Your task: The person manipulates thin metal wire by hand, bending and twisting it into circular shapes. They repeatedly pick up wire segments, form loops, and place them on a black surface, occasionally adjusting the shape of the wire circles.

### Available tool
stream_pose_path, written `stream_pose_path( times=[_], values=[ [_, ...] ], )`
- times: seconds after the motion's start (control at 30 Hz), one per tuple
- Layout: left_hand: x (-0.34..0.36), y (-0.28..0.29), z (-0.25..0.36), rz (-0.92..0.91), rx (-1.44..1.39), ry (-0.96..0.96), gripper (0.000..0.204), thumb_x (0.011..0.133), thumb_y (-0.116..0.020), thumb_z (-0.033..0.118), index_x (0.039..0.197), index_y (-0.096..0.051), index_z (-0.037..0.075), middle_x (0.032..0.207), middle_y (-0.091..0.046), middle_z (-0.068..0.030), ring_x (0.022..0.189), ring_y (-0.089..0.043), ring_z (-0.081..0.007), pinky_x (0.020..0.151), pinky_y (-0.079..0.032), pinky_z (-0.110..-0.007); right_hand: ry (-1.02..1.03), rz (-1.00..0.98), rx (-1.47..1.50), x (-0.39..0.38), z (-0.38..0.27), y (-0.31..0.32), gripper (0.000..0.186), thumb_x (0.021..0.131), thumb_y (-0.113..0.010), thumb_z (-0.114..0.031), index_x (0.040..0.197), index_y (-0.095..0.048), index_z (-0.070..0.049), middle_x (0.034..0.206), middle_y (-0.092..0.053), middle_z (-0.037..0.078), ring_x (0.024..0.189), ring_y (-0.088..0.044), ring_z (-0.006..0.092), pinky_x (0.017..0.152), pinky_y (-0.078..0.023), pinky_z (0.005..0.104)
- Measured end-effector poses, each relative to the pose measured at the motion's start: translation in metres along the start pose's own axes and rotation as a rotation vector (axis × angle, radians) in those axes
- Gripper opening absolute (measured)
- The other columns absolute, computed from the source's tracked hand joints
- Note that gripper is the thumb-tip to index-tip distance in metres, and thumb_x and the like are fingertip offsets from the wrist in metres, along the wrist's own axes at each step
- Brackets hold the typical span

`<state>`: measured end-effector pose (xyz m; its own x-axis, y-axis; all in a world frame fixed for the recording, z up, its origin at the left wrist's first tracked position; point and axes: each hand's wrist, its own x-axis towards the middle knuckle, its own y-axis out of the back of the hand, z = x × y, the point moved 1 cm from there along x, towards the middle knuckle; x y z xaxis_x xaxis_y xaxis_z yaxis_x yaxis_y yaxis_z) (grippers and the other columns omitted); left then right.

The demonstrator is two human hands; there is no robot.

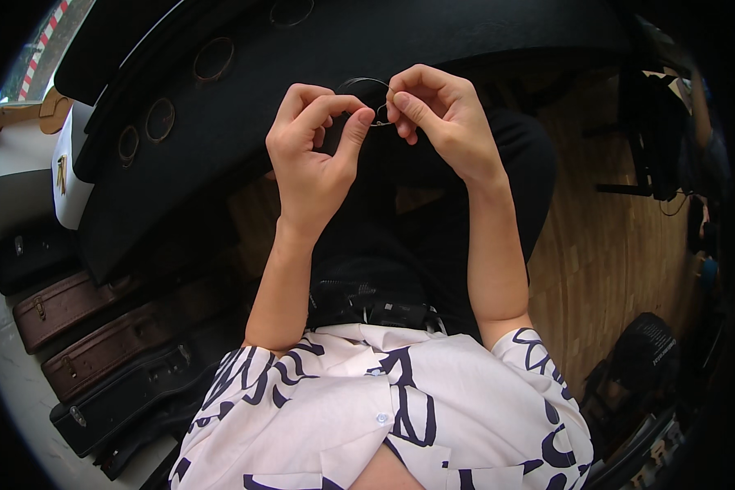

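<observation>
A thin coiled metal string (366, 80), like one for a musical instrument, is held up in front of me between both hands. My left hand (312, 159) pinches its left side between thumb and forefinger. On the other side, my right hand (453, 122) grips the coil with its thumb against bent fingers. Part of the loop is hidden behind the fingertips. More coiled strings rest apart on the black table beyond: one ring (233, 59) left of my hands, another ring (173, 118) farther left, a smaller ring (135, 147) beside it, and a ring (311, 11) at the far edge.
A black table (245, 122) spans the far side. Several instrument cases (98, 359), black and brown, stand in a row at lower left. A wooden floor (580, 253) lies to the right, with a dark bag (641, 355) on it. My black-clad knee (527, 155) is under my right arm.
</observation>
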<state>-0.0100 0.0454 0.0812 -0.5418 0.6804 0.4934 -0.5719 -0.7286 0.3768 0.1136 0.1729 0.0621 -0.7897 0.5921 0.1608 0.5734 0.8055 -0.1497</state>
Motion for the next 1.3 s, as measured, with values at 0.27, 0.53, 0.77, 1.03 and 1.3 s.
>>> stream_pose_path(
  times=[0.27, 0.53, 0.77, 1.03, 1.3],
  values=[
    [0.002, -0.002, 0.007, -0.078, 0.132, -0.137, 0.007, 0.079, -0.074, -0.001, 0.084, -0.070, 0.003, 0.081, -0.056, -0.0045, 0.067, -0.052, -0.0151, 0.056, -0.042, -0.026, -0.001, -0.003, -0.107, -0.001, -0.005, -0.001, 0.008, 0.091, -0.065, -0.004, 0.093, -0.069, 0.002, 0.072, -0.066, 0.004, 0.061, -0.060, 0.0075, 0.056, -0.050, 0.0198],
    [0.007, -0.002, -0.002, -0.129, 0.131, -0.254, 0.010, 0.082, -0.069, -0.004, 0.089, -0.067, 0.003, 0.084, -0.061, -0.0052, 0.068, -0.060, -0.0143, 0.059, -0.045, -0.023, -0.106, -0.179, -0.205, -0.004, -0.012, 0.002, 0.008, 0.088, -0.065, -0.001, 0.091, -0.071, 0.002, 0.070, -0.066, 0.004, 0.062, -0.060, 0.0082, 0.058, -0.049, 0.0219],
    [0.005, 0.007, -0.006, -0.440, -0.422, 0.440, 0.009, 0.095, -0.065, 0.008, 0.095, -0.066, -0.001, 0.075, -0.065, -0.0030, 0.062, -0.060, -0.0089, 0.056, -0.046, -0.021, -0.071, -0.211, -0.260, -0.006, -0.014, 0.007, 0.007, 0.087, -0.067, -0.001, 0.090, -0.072, 0.002, 0.072, -0.067, 0.004, 0.064, -0.061, 0.0089, 0.061, -0.050, 0.0227],
    [0.010, 0.011, -0.015, -0.615, -0.687, 0.727, 0.015, 0.091, -0.072, 0.011, 0.097, -0.065, -0.001, 0.077, -0.063, -0.0041, 0.057, -0.057, -0.0048, 0.050, -0.046, -0.015, 0.054, -0.189, -0.206, -0.005, -0.009, 0.009, 0.007, 0.086, -0.071, -0.003, 0.091, -0.073, 0.001, 0.075, -0.070, 0.005, 0.067, -0.063, 0.0095, 0.064, -0.051, 0.0214],
    [0.007, 0.006, -0.023, -0.650, -0.709, 0.700, 0.014, 0.090, -0.072, 0.009, 0.095, -0.065, -0.002, 0.079, -0.063, -0.0043, 0.054, -0.055, -0.0047, 0.048, -0.045, -0.015, 0.086, -0.249, -0.151, -0.007, -0.002, 0.010, 0.007, 0.089, -0.068, -0.004, 0.092, -0.072, 0.002, 0.076, -0.069, 0.005, 0.071, -0.063, 0.0093, 0.067, -0.050, 0.0218]
  ],
)
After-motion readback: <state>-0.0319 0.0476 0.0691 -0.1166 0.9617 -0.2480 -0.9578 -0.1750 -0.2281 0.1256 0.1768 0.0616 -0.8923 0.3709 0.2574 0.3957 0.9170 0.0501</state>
